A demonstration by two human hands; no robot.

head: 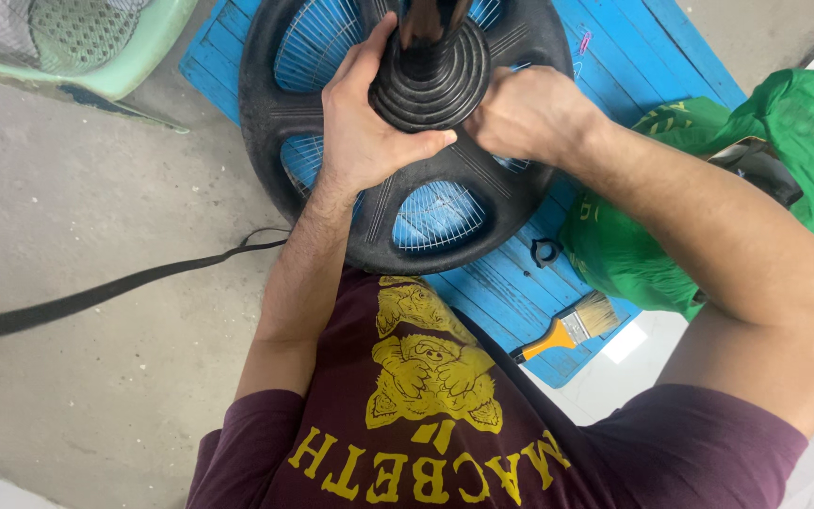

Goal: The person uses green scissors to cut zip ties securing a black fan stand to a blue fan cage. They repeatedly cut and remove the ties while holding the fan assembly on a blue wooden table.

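Gripping the ribbed black collar (431, 80) from both sides, the left hand (365, 118) wraps its fingers (369, 47) up the collar's left flank, thumb lying across the front, while the right hand (529, 113) clasps the right flank. The collar sits at the centre of a round black fan base (332, 203) resting on a blue slatted tabletop (633, 66); an orange-handled paintbrush (567, 330) lies nearby

A makeshift home repair spot: bare concrete floor (96, 188), blue wooden board (511, 292) at centre, paintbrush (567, 330) and green plastic bag (652, 245) at right.
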